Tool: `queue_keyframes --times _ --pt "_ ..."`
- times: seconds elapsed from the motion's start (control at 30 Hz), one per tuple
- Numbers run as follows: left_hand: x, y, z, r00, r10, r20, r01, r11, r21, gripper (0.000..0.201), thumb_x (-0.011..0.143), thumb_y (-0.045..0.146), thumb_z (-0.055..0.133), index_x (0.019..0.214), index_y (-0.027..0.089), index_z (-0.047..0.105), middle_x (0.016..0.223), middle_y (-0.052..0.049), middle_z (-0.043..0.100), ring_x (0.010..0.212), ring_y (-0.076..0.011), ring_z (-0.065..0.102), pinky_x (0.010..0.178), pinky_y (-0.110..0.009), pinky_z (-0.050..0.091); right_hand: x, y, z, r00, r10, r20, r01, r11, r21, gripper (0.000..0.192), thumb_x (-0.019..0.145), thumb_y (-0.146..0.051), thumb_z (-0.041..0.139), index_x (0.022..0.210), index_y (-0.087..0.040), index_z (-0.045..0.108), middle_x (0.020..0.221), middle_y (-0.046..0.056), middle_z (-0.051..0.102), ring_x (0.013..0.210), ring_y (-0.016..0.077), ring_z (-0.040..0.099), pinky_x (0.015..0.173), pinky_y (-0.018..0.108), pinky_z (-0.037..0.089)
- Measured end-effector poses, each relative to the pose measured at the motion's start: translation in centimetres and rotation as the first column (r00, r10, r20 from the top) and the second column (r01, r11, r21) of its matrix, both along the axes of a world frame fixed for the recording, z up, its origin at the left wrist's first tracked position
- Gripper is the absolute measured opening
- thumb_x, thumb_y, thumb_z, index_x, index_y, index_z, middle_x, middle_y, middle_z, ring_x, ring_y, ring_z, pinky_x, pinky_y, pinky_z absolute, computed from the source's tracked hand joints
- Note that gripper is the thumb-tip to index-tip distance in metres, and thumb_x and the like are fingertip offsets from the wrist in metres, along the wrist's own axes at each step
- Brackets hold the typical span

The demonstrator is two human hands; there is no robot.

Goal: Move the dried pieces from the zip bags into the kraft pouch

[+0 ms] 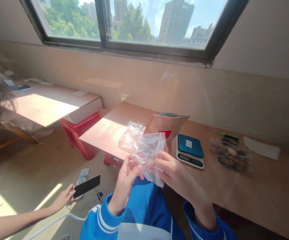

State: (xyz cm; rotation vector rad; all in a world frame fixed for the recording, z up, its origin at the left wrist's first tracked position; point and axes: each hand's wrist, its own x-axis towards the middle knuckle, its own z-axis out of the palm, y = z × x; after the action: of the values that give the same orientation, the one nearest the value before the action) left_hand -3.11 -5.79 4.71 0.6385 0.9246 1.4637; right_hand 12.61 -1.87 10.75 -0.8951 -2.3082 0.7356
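Note:
Between my two hands is a clear plastic zip bag, held over the table's near edge. My left hand pinches its lower left side, thumb and fingers closed on the film. On the bag's right side, my right hand grips it with bent fingers, some of them behind the plastic. Another clear plastic bag lies crumpled on the table just beyond. Behind the held bag stands a brown paper pouch, its top open, with a red patch on its front.
Right of the pouch sits a kitchen scale with a blue top. Farther right are a bag of dark dried pieces, a green-handled tool and a white sheet. At lower left, another person's hand holds a phone; a red stool stands nearby.

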Motion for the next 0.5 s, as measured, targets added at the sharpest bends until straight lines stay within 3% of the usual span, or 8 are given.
queue_keyframes --times 0.13,0.3,0.43,0.5 --pt "-0.8 -0.1 0.5 0.995 0.1 -0.012 -0.1 0.995 0.028 0.036 0.074 0.028 0.071 0.105 0.019 0.057 0.094 -0.003 0.065 0.065 -0.0093 0.055 0.052 -0.02 0.043 0.8 -0.2 0.5 0.993 -0.069 -0.098 0.085 0.983 0.161 0.018 0.093 -0.014 0.052 0.097 -0.023 0.067 0.099 0.004 0.062 0.09 0.0154 0.062 0.079 0.027 0.053" --pt "-3.9 1.3 1.6 0.947 0.31 -0.083 -0.295 0.943 0.156 0.027 0.075 0.026 0.066 0.1 0.02 0.059 0.093 -0.001 0.065 0.058 -0.0063 0.051 0.051 -0.018 0.04 3.6 0.5 1.3 0.922 -0.277 -0.271 0.362 0.865 0.347 0.019 0.093 -0.016 0.052 0.103 -0.025 0.066 0.102 0.004 0.062 0.1 0.0182 0.06 0.089 0.032 0.049" --pt "-7.0 6.1 0.9 0.864 0.461 -0.204 -0.417 0.881 0.225 0.03 0.08 0.028 0.054 0.109 0.021 0.055 0.101 -0.004 0.065 0.064 -0.0074 0.054 0.052 -0.017 0.04 6.3 1.7 0.7 0.866 -0.421 -0.269 0.492 0.813 0.311 0.017 0.094 -0.023 0.051 0.1 -0.024 0.067 0.102 0.005 0.062 0.099 0.0197 0.06 0.086 0.034 0.051" --pt "-8.3 9.5 -0.5 0.782 0.437 -0.444 -0.385 0.9 0.206 0.035 0.08 0.027 0.049 0.114 0.019 0.052 0.106 -0.006 0.065 0.064 -0.0083 0.055 0.051 -0.018 0.04 7.9 2.7 -0.4 0.841 -0.479 -0.252 0.538 0.792 0.289 0.019 0.094 -0.026 0.05 0.1 -0.023 0.067 0.102 0.006 0.062 0.098 0.0204 0.061 0.082 0.034 0.052"
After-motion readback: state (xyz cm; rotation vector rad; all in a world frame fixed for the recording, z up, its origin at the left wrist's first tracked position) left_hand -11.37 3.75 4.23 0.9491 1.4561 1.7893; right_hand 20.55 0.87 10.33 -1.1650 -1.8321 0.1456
